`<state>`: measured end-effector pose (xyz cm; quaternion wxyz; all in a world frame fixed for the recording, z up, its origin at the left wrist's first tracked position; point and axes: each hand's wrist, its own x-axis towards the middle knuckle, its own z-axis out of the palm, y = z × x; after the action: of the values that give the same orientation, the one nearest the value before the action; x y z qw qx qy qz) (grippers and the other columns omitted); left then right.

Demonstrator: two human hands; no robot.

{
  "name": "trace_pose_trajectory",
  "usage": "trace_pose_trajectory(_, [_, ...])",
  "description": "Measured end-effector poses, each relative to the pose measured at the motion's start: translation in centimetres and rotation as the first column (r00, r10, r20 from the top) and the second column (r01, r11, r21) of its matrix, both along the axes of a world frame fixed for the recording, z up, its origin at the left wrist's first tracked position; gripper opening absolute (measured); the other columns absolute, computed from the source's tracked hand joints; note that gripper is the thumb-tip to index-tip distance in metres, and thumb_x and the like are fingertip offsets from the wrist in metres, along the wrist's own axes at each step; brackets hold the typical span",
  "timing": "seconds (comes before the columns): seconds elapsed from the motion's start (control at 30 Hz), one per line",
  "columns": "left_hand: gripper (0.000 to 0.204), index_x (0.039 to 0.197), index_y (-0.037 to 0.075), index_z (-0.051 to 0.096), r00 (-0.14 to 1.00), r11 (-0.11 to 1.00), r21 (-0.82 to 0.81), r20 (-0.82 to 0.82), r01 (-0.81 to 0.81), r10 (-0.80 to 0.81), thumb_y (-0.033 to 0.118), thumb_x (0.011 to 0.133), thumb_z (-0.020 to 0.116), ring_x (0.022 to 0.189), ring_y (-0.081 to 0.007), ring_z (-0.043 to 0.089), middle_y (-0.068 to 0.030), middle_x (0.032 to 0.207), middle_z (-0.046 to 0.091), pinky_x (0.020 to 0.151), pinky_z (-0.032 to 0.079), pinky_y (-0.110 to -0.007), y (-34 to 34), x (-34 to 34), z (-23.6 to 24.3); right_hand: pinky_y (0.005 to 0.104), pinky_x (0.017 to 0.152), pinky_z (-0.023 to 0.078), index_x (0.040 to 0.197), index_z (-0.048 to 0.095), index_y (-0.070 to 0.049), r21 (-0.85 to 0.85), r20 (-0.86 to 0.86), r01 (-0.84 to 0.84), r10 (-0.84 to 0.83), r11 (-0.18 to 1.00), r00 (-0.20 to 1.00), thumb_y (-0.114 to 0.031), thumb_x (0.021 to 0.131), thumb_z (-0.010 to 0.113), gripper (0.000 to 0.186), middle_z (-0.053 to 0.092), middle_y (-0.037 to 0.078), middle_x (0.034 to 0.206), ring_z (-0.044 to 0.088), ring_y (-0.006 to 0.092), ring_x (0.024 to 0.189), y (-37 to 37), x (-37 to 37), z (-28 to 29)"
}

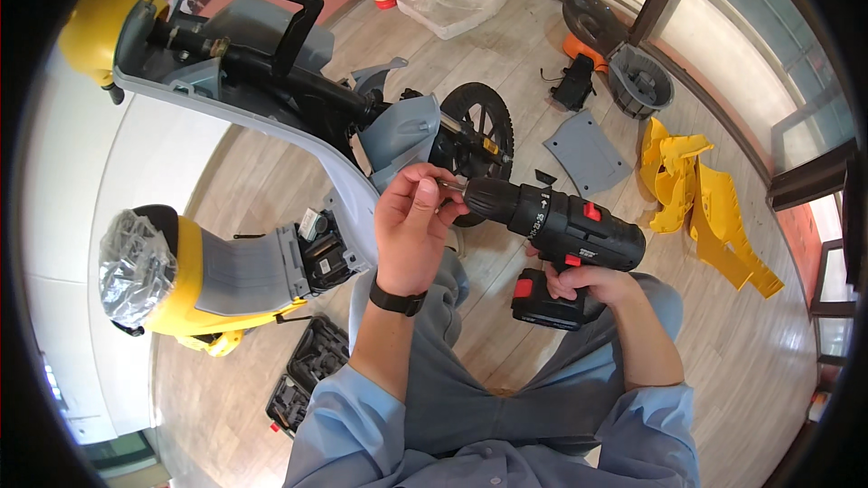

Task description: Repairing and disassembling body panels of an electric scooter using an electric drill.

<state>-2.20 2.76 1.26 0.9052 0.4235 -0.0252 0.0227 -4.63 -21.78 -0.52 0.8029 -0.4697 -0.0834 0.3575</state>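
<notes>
My right hand (592, 282) grips the handle of the black cordless drill with red buttons (565, 239), levelling it; my left hand (414, 228) pinches the bit at its chuck, steadying the tip; beyond, the grey-and-yellow scooter body (244, 262), black front wheel (479, 131), detached yellow plastic panels (701, 208)

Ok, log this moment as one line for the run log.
right hand: grips cordless drill | left hand: fingers at drill chuck | scooter: beside, on its side

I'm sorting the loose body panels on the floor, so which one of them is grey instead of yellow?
The flat grey panel lying by the front wheel. The other loose panels, piled farther right near the window side, are all bright yellow.
</notes>
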Motion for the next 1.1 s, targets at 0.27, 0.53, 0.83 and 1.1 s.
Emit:
trace_pose_trajectory(0.27, [0.025, 0.112, 0.002, 0.052, 0.999, 0.999, -0.007, -0.002, -0.041, 0.041, 0.019, 0.095, 0.053, 0.091, -0.0175, 0.059, -0.0105, 0.103, 0.059, 0.079, 0.051, -0.033, -0.2, -0.3, 0.3, 0.0263, 0.054, 0.043, 0.117, 0.051, 0.007, 0.111, -0.041, 0.003, 0.001, 0.994, 0.999, -0.012, 0.072, 0.066, 0.052, 0.051, 0.003, 0.063, 0.047, 0.0103, 0.048, 0.3, 0.1, -0.4])
trace_pose_trajectory(0.53, [0.041, 0.109, 0.004, 0.054, 0.940, 0.991, -0.133, -0.334, 0.029, -0.072, 0.040, 0.097, 0.039, 0.084, -0.0195, 0.059, -0.0095, 0.094, 0.061, 0.076, 0.048, -0.036, -0.2, -0.7, -1.9, 0.0284, 0.053, 0.046, 0.115, 0.048, 0.008, 0.118, -0.082, 0.041, -0.031, 0.992, 0.996, -0.024, 0.068, 0.063, 0.058, 0.049, 0.005, 0.058, 0.048, 0.0131, 0.046, 0.2, 1.0, 0.7])
trace_pose_trajectory(0.83, [0.011, 0.091, 0.015, 0.052, 0.683, 0.957, 0.249, -0.674, -0.146, 0.280, 0.026, 0.088, 0.053, 0.070, -0.0117, 0.049, 0.0025, 0.075, 0.051, 0.063, 0.038, -0.031, 0.9, -2.2, -6.8, 0.0262, 0.050, 0.044, 0.113, 0.053, 0.006, 0.074, -0.051, -0.034, 0.038, 0.997, 0.998, -0.027, 0.071, 0.054, 0.053, 0.048, 0.002, 0.060, 0.041, 0.0105, 0.040, -1.6, 8.1, 2.9])
trace_pose_trajectory(1.1, [0.015, 0.092, 0.012, 0.047, 0.619, 0.718, 0.586, -0.417, -0.376, 0.665, 0.013, 0.081, 0.057, 0.067, -0.0074, 0.046, 0.0024, 0.077, 0.049, 0.056, 0.036, -0.024, 3.0, -2.2, -5.9, 0.0250, 0.046, 0.039, 0.111, 0.056, 0.004, 0.075, -0.140, -0.209, 0.218, 0.975, 0.966, -0.027, 0.074, 0.052, 0.048, 0.046, 0.000, 0.057, 0.038, 0.0071, 0.040, -2.2, 12.4, -3.3])
